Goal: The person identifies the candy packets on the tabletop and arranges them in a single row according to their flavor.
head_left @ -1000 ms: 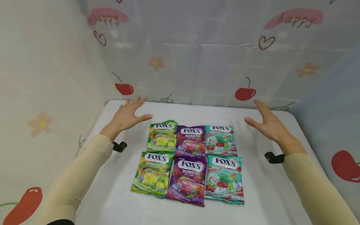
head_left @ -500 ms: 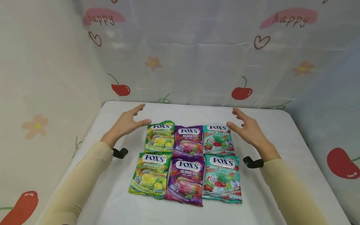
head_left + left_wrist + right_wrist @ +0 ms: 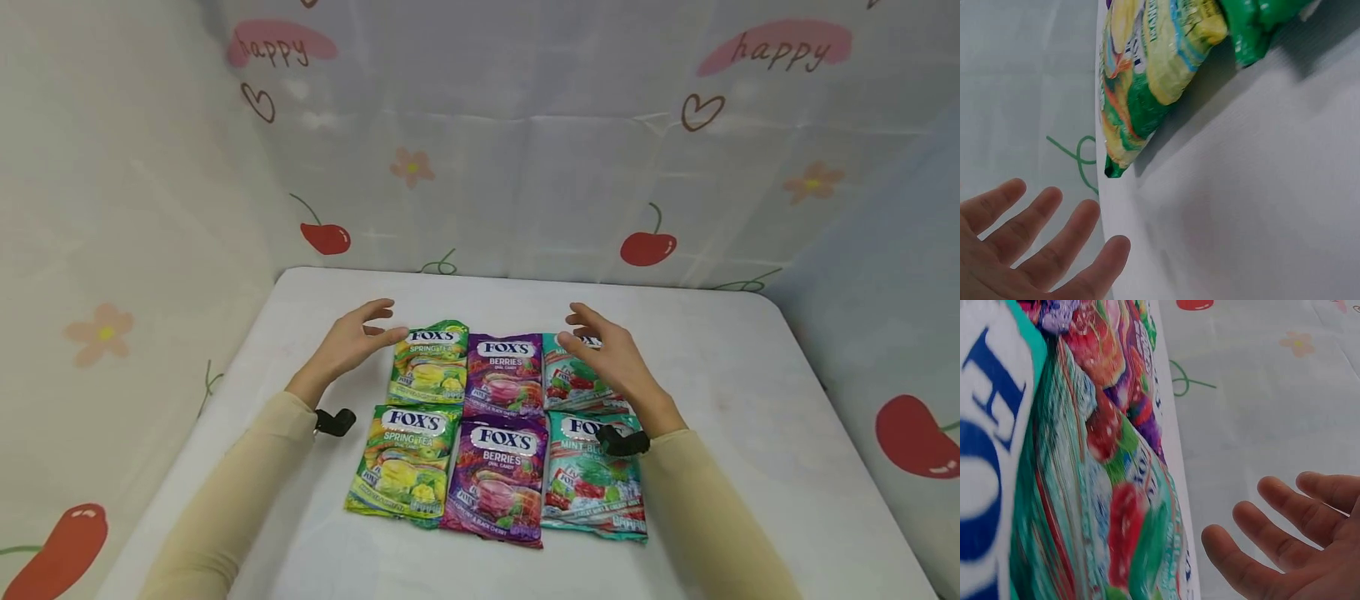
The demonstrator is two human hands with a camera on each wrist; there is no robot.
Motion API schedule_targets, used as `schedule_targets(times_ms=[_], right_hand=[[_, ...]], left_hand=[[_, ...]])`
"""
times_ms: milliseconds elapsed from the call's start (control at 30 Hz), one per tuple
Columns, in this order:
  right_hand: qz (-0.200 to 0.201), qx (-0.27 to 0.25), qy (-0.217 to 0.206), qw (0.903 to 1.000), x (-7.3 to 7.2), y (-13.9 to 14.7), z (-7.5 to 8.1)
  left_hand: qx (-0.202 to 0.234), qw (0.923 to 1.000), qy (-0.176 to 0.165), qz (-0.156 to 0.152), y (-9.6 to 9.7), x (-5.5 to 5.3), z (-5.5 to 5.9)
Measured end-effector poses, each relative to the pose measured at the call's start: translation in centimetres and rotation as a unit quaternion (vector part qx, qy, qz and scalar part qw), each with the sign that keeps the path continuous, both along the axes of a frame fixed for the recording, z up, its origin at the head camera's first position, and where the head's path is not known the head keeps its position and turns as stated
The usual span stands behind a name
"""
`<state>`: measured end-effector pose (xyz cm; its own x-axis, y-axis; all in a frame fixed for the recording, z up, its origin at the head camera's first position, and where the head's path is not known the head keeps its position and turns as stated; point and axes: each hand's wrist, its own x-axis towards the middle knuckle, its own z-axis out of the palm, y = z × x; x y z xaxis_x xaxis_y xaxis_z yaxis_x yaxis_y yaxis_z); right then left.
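Observation:
Two rows of candy bags lie flat on the white table, green-yellow on the left, purple in the middle, teal on the right. My left hand hovers beside the back green spring tea bag, its thumb tip near that bag's top corner. Over the back teal mint blossom bag is my right hand, partly covering it. Both hands hold nothing, with fingers loosely extended, as the left wrist view and right wrist view also show. Between them lies the back purple berries bag.
In the front row are a green bag, a purple bag and a teal bag. The white table meets a printed curtain at its back edge, with curtain on both sides as well.
My right hand has swung left from beyond the bags to above the back teal one. The left hand has come slightly lower and closer to the green bag. The bags stay put.

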<state>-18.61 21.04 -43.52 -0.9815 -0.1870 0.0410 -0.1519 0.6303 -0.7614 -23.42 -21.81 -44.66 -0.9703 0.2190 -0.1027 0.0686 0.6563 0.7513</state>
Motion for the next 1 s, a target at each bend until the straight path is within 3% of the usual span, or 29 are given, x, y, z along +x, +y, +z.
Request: schedule_targets(times_ms=[267, 600, 1000], right_hand=[[0.015, -0.042, -0.008, 0.9990, 0.0, -1.8, -0.8], [0.018, -0.068, -0.030, 0.9971, 0.2, -4.3, -1.5], [0.005, -0.156, -0.097, 0.9830, 0.3, -6.4, -2.6]], left_hand=[[0.026, 0.9995, -0.016, 0.008, 0.2, 0.0, -1.0], [0.064, 0.9952, -0.065, 0.036, 0.2, 0.2, -2.3], [0.090, 0.9886, -0.097, 0.071, 0.2, 0.6, -3.7]])
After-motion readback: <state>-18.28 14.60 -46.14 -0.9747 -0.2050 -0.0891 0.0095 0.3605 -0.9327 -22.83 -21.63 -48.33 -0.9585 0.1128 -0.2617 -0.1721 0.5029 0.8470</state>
